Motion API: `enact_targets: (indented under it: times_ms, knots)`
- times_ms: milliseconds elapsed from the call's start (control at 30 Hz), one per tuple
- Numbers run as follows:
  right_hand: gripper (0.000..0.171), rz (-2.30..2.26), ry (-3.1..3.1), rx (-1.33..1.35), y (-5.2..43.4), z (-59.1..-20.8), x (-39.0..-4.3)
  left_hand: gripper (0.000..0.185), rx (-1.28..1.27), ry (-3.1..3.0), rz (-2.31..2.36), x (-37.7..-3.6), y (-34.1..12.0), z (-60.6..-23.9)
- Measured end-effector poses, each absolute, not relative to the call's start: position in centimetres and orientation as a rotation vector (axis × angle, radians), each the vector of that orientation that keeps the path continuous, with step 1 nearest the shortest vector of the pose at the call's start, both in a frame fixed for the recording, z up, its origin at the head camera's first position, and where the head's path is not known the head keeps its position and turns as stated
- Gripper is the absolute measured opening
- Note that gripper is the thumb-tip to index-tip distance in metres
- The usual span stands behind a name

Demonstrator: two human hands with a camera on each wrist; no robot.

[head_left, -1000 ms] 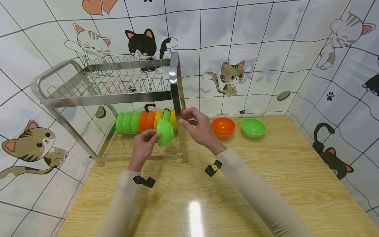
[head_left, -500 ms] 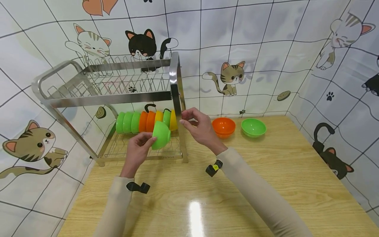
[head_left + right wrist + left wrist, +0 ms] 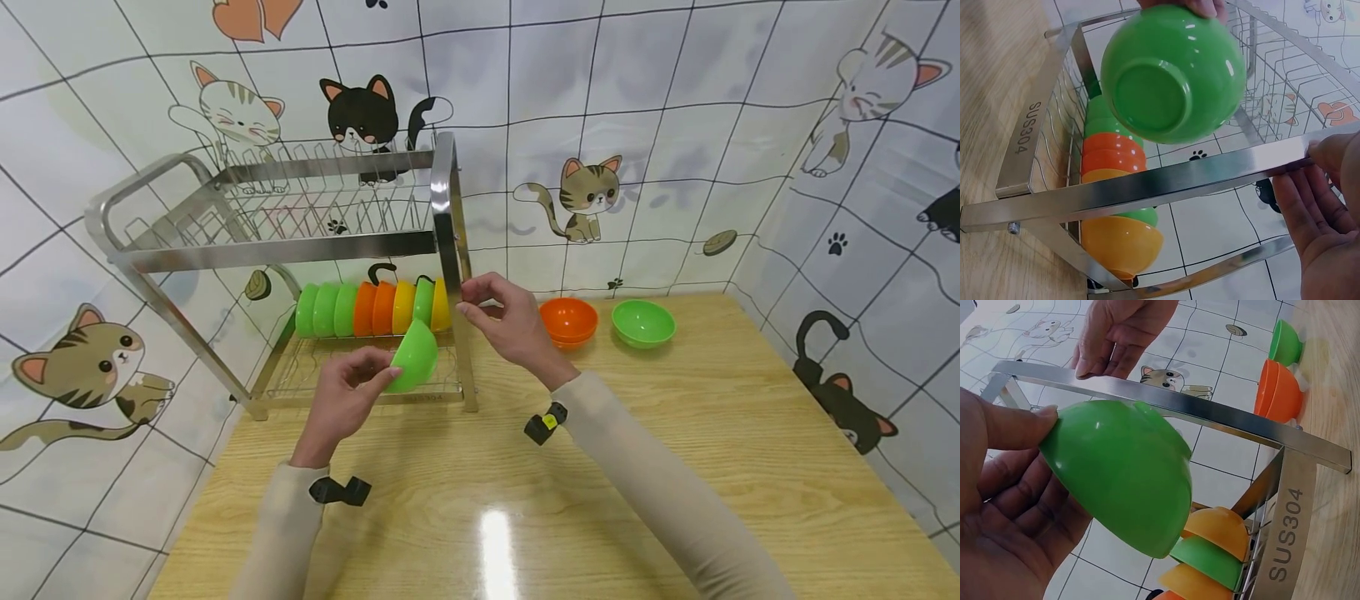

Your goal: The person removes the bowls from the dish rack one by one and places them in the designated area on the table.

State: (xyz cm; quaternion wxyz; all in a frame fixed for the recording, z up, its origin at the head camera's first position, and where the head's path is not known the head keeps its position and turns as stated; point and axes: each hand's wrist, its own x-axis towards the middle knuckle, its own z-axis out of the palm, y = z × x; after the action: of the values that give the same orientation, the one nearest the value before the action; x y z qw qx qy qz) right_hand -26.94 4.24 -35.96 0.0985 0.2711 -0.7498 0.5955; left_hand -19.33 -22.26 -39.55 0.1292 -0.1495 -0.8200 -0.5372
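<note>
My left hand [image 3: 347, 393] [image 3: 1004, 519] holds a green bowl [image 3: 413, 357] [image 3: 1124, 474] [image 3: 1172, 70] by its rim, thumb on one side and fingers on the other. The tilted bowl is in front of the lower shelf of a steel dish rack [image 3: 279, 248] [image 3: 1147, 184]. My right hand [image 3: 504, 322] [image 3: 1325, 209] [image 3: 1116, 334] grips the rack's front right post, thumb on one side and fingers on the other. A row of green, orange and yellow bowls [image 3: 369, 307] [image 3: 1116, 187] [image 3: 1210, 550] stands on edge on that shelf.
An orange bowl [image 3: 567, 321] [image 3: 1279, 390] and a green bowl [image 3: 642, 322] [image 3: 1285, 342] sit on the wooden table [image 3: 675, 467] right of the rack. Tiled walls with cat stickers close in the back and both sides. The rack's upper shelf [image 3: 315, 208] holds nothing.
My left hand has drawn the green bowl down and back toward me, away from the row of bowls, and tilted it. The right hand stays on the post.
</note>
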Motion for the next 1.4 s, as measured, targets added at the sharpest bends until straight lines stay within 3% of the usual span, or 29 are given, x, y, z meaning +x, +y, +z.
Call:
enact_targets:
  times_ms: [333, 867, 1400]
  knots:
    - [0.022, 1.662, -2.137, 0.874, 6.1, -35.5, -27.4, 0.008, -0.596, -2.434, -1.467, -18.2, -21.7, -38.5]
    - [0.048, 1.242, -2.292, 1.004, 12.4, -34.7, -24.7, 0.011, -0.930, -2.429, -1.284, -17.2, -19.8, -37.0]
    - [0.057, 1.093, -2.255, 1.214, 15.2, -34.4, -22.0, 0.014, -1.184, -2.388, -1.082, -16.6, -17.5, -35.9]
